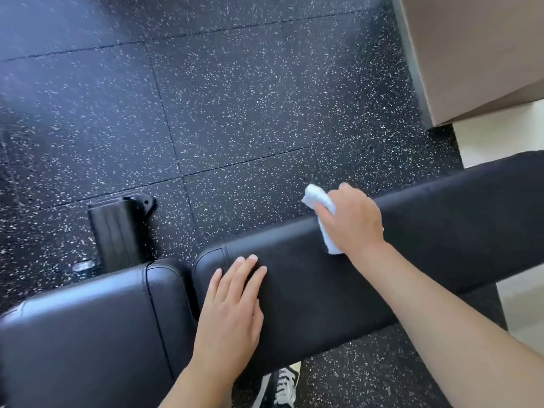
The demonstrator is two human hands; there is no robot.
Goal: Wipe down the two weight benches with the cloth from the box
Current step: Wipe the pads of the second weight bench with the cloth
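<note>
- A white cloth [321,213] is gripped in the right hand [351,219] and pressed on the far edge of the long bench pad [441,231].
- The left hand [232,313] is laid flat on the same pad, fingers straight (nothing held), near its left end.
- A second pad [88,328] is seen just left of the long pad.
- A shoe [284,387] is seen below the long pad on the speckled floor [235,98].

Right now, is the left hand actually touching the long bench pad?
Touching. The head view shows the left hand lying flat with straight fingers on the long bench pad, no gap visible beneath it.
</note>
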